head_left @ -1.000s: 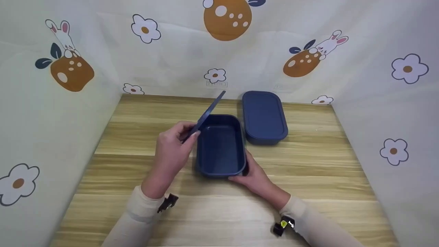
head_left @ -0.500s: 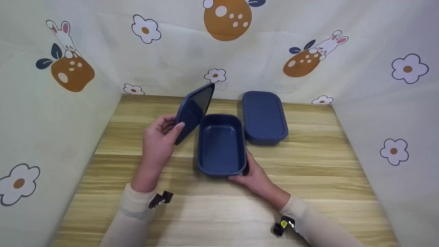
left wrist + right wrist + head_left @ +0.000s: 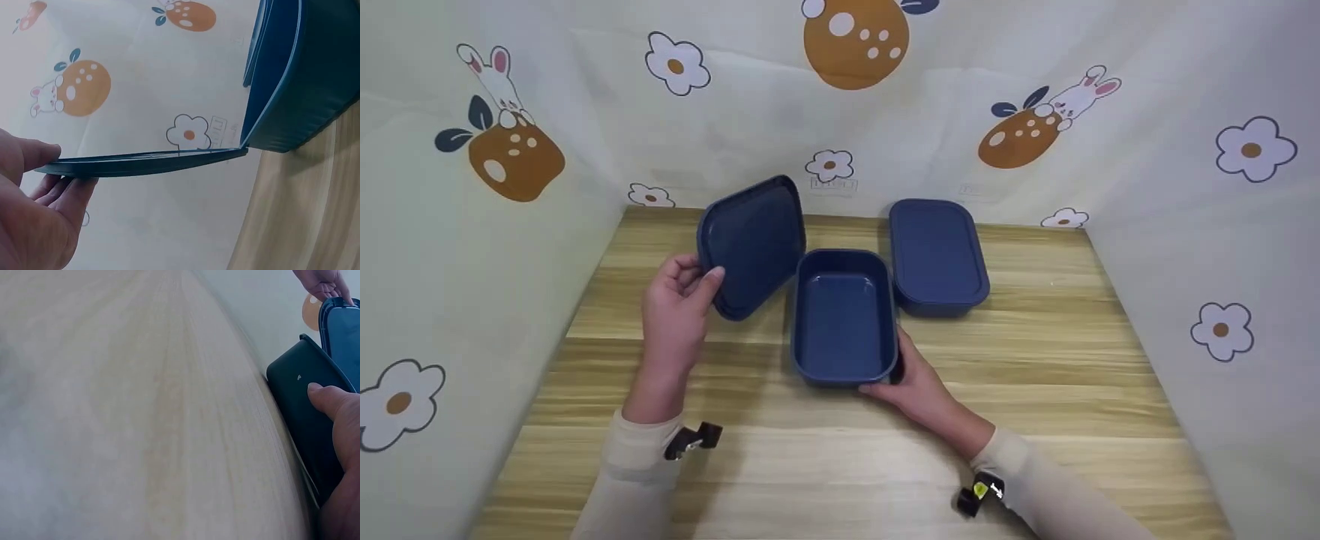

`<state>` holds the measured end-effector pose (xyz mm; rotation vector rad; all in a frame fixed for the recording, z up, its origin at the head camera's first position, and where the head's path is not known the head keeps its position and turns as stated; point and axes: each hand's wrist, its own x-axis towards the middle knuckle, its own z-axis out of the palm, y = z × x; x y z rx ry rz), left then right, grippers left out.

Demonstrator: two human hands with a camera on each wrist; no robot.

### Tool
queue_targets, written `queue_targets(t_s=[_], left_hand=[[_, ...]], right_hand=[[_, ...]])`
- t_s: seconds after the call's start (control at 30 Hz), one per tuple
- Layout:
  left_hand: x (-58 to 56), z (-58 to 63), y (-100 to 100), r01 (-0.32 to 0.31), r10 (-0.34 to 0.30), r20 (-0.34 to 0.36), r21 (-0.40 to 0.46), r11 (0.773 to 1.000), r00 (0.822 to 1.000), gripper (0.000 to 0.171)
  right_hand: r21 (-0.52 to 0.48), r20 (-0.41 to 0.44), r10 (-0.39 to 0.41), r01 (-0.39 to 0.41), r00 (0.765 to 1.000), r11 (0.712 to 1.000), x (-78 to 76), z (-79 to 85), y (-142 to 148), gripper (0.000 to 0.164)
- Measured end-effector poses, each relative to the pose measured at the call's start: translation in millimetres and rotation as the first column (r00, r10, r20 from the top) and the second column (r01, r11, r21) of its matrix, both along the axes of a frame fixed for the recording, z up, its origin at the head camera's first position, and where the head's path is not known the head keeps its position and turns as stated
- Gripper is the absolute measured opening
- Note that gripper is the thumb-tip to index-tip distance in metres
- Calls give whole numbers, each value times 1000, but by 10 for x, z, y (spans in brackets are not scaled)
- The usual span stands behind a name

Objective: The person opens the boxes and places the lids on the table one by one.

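Observation:
In the head view a dark blue lunch box [image 3: 846, 330] stands on the table with its top off and nothing inside. My right hand [image 3: 919, 382] holds it at the near right corner; the right wrist view shows the thumb against the box's outer wall [image 3: 304, 416]. At its left, my left hand [image 3: 671, 322] pinches the matching lid [image 3: 754, 247] by the left edge, thumb on the underside. The lid stands steeply tilted, its underside turned to the head camera. From the left wrist, the lid [image 3: 140, 165] appears edge-on, its far end meeting the box's rim [image 3: 247, 143] in this view.
A second dark blue lunch box [image 3: 939, 255], lid on, stands close behind and to the right of the first. Patterned cloth walls [image 3: 735, 135] enclose the wooden table [image 3: 1035, 375] at the back and both sides.
My left hand has moved left with the lid, swinging it away from over the box's left side and turning its underside into view. The right hand and the box have hardly moved.

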<state>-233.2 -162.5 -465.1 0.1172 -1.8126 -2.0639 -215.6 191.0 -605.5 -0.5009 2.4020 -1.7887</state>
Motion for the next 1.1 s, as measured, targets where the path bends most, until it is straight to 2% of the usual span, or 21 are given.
queue_targets(t_s=[0.27,0.4,0.6,0.77,0.87,1.03,1.1], left_hand=[[-55,-58,-181,-54,52,15,165,985,999,12],[-100,-64,-208,-57,60,-1,298,953,998,13],[-146,-70,-224,-51,65,-14,450,892,998,17],[-171,-74,-251,-61,75,-1,565,823,997,22],[-190,-67,-280,-49,59,3,617,786,998,25],[-225,-60,-335,-20,32,-4,702,712,999,36],[-237,-61,-351,-24,34,1,721,693,999,37]], right_hand=[[37,-13,1,0,1000,999,-4,6,-1,121],[36,-17,-8,9,1000,999,-4,-1,2,121],[52,-23,-22,23,999,998,3,-11,1,122],[68,-22,-28,29,999,997,8,-16,-3,121],[43,-15,-17,17,1000,999,2,-18,-3,121],[-5,-13,6,-6,1000,1000,-6,-19,0,121],[-2,-13,6,-6,1000,1000,-3,-16,3,121]])
